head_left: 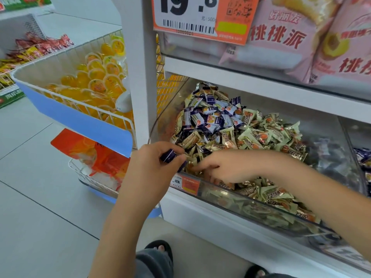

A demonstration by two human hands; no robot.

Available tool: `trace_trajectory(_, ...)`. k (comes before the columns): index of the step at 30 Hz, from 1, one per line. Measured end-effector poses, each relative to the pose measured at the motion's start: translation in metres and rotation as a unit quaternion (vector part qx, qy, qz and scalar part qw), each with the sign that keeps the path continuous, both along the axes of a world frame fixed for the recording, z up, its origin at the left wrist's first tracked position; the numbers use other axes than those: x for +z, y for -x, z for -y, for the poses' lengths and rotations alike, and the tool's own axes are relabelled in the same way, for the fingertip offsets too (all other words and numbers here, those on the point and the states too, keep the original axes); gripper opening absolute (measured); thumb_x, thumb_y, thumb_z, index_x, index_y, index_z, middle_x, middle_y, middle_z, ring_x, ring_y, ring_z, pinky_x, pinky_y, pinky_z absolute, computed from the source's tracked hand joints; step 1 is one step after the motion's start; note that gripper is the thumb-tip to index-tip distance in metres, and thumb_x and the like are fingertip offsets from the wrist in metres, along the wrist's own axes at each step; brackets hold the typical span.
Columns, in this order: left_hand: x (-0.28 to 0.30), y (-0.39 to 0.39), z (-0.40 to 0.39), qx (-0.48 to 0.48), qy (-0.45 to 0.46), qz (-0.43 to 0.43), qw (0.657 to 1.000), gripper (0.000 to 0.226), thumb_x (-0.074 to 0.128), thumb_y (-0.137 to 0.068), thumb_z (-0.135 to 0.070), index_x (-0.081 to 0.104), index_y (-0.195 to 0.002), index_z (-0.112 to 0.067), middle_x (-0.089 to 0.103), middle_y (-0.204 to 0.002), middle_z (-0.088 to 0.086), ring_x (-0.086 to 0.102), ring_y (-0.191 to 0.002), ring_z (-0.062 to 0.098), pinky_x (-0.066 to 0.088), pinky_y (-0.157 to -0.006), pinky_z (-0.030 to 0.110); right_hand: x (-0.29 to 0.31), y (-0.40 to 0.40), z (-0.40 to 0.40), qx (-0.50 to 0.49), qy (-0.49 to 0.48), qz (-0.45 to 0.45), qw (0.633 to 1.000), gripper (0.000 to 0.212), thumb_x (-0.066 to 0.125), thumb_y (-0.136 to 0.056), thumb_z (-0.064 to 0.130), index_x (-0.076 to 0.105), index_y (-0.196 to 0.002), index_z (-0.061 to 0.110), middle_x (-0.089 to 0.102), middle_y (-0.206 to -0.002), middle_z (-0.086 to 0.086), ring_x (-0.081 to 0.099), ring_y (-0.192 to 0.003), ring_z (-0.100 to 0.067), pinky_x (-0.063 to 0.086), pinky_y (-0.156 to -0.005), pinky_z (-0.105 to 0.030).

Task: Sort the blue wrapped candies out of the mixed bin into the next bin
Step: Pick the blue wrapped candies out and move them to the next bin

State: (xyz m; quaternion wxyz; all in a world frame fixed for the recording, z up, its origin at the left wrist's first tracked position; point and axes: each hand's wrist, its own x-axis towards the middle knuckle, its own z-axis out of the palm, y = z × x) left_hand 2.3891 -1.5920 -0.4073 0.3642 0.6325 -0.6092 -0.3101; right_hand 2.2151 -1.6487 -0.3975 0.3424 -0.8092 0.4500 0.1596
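A: what kind of place is this?

B: a shop, snack aisle for sure. Big orange price tag (202,17) with a barcode, clear bin (251,205) heaped with wrapped candies (241,133), pink snack bags (301,37) on the shelf above.

A: and the side?

B: wire basket (70,93) full of yellow jelly cups (96,81).

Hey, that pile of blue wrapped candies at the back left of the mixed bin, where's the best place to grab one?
Take a blue candy off the pile's top by a crimped end flap, pinching from above and the front. The flaps stick up loose. The shelf overhead limits a straight drop, so coming in over the bin's front wall looks easier. The left hand already holds blue candies.
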Motion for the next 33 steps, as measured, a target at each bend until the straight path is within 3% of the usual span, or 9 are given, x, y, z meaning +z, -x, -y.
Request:
trace_trajectory(4,-0.001,-0.004,0.000,-0.014,0.001,0.007,1.000,0.005,0.068,-0.084,-0.022,0.071,-0.086,-0.025,0.066,-0.075,-0.012,0.059,-0.069,-0.003,0.039,-0.054,0.003,-0.003,0.005,0.008,0.018,0.034,-0.008,0.999,0.049,0.058,-0.089,0.023,0.047,-0.133,0.041,0.049,-0.137,0.010,0.054,-0.117,-0.017,0.047,-0.097,-0.039)
trace_trajectory(8,-0.003,-0.004,0.001,-0.016,0.010,0.010,1.000,0.007,0.068,-0.083,-0.021,0.072,-0.087,-0.024,0.067,-0.074,-0.013,0.060,-0.071,-0.004,0.039,-0.053,0.002,-0.009,0.001,0.003,0.006,0.123,0.052,0.991,0.045,0.068,-0.077,0.017,0.053,-0.115,0.035,0.047,-0.103,0.012,0.051,-0.091,-0.009,0.047,-0.069,-0.030)
trace_trajectory(10,-0.004,-0.004,0.002,-0.014,0.014,0.020,1.000,0.009,0.068,-0.083,-0.022,0.073,-0.090,-0.023,0.067,-0.076,-0.012,0.060,-0.073,-0.004,0.039,-0.055,0.002,-0.014,-0.001,0.001,0.053,0.166,0.054,0.983,0.044,0.063,-0.079,0.014,0.050,-0.117,0.032,0.044,-0.109,0.006,0.051,-0.089,-0.018,0.047,-0.063,-0.037)
trace_trajectory(14,-0.005,-0.002,0.002,-0.009,0.018,0.030,0.999,0.012,0.068,-0.083,-0.022,0.073,-0.094,-0.021,0.069,-0.083,-0.008,0.061,-0.073,0.000,0.040,-0.058,0.001,-0.023,-0.008,0.001,0.099,0.231,-0.003,0.968,0.048,0.050,-0.083,0.008,0.050,-0.127,0.029,0.048,-0.114,0.001,0.039,-0.069,-0.014,0.034,-0.048,-0.029)
trace_trajectory(20,-0.002,-0.003,0.000,-0.003,0.018,0.026,0.999,0.009,0.069,-0.081,-0.025,0.072,-0.089,-0.023,0.068,-0.077,-0.013,0.061,-0.071,-0.003,0.042,-0.059,0.003,-0.022,-0.004,0.016,0.002,0.234,0.076,0.969,0.024,0.065,-0.083,0.022,0.061,-0.106,0.029,0.054,-0.093,0.008,0.053,-0.071,-0.010,0.046,-0.055,-0.026)
trace_trajectory(22,-0.002,-0.004,0.000,-0.004,0.016,0.024,1.000,0.007,0.070,-0.081,-0.025,0.072,-0.088,-0.025,0.067,-0.077,-0.014,0.061,-0.072,-0.003,0.042,-0.059,0.003,-0.018,0.005,0.028,-0.042,0.241,0.102,0.964,0.019,0.067,-0.083,0.022,0.063,-0.099,0.029,0.055,-0.093,0.008,0.055,-0.069,-0.010,0.053,-0.060,-0.034)
trace_trajectory(26,-0.002,-0.004,-0.001,0.001,0.015,0.020,1.000,0.006,0.070,-0.080,-0.024,0.072,-0.085,-0.025,0.068,-0.075,-0.013,0.060,-0.073,-0.003,0.043,-0.059,0.004,-0.009,0.012,0.033,0.001,0.306,0.035,0.951,0.024,0.068,-0.084,0.030,0.064,-0.107,0.034,0.047,-0.106,0.007,0.045,-0.081,-0.006,0.039,-0.062,-0.026)
trace_trajectory(30,0.000,-0.003,-0.001,-0.001,0.016,0.020,1.000,0.008,0.070,-0.080,-0.022,0.071,-0.085,-0.029,0.066,-0.075,-0.018,0.060,-0.075,-0.007,0.042,-0.059,0.002,0.001,0.002,0.008,0.042,0.345,0.081,0.934,0.029,0.067,-0.084,0.019,0.062,-0.111,0.028,0.046,-0.106,0.007,0.038,-0.100,-0.008,0.037,-0.083,-0.026)
trace_trajectory(33,0.000,-0.007,0.000,0.008,0.016,0.031,0.999,0.008,0.070,-0.080,-0.023,0.072,-0.087,-0.026,0.065,-0.074,-0.016,0.058,-0.065,-0.009,0.038,-0.052,0.002,-0.009,-0.009,-0.005,0.053,0.243,0.094,0.964,0.027,0.060,-0.082,0.003,0.063,-0.104,0.018,0.058,-0.092,0.001,0.056,-0.084,-0.014,0.051,-0.073,-0.037)
